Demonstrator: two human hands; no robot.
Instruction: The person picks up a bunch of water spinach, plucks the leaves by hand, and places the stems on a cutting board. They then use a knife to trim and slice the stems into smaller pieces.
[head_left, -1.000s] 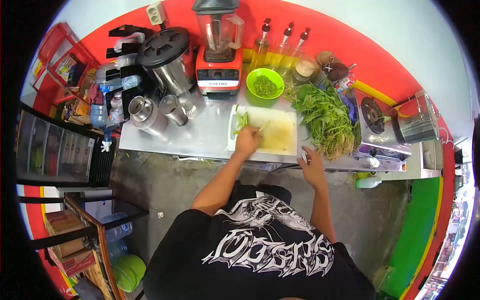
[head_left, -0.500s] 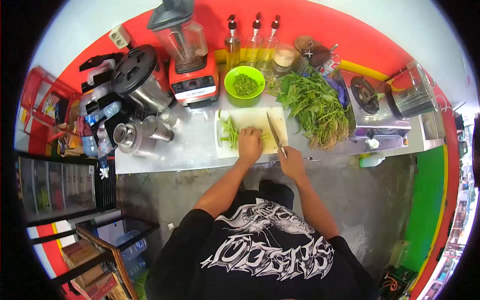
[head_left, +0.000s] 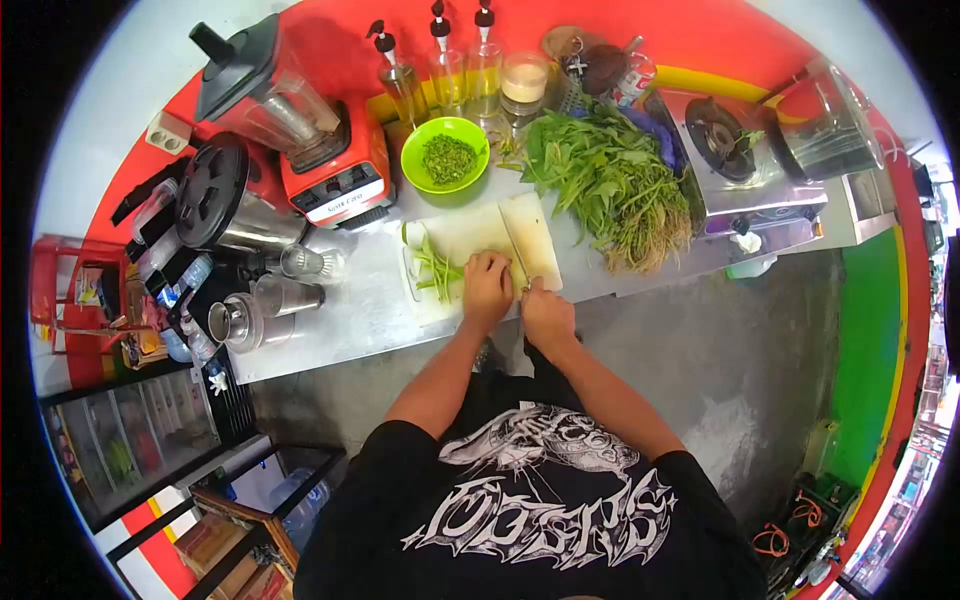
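A white cutting board [head_left: 455,308] lies on the metal counter with green stems [head_left: 434,268] on its left part. My left hand [head_left: 488,288] presses on the board at the right end of the stems, fingers curled round some of them. In my right hand [head_left: 548,316] is the handle of a knife [head_left: 515,243], its blade pointing away from me close beside my left fingertips. Behind the board stands a green bowl [head_left: 412,160] of chopped greens. A large bunch of leafy greens [head_left: 610,180] rests to the right of the board.
An orange-red blender [head_left: 340,190] and a steel container [head_left: 255,220] stand at the left, with metal cups [head_left: 285,296] before them. Pump bottles [head_left: 402,92] line the red wall. At the right is a gas stove [head_left: 755,185].
The camera view has tilted and shifted. My right hand and the knife have come closer to my left hand, with the blade now right by my fingertips.
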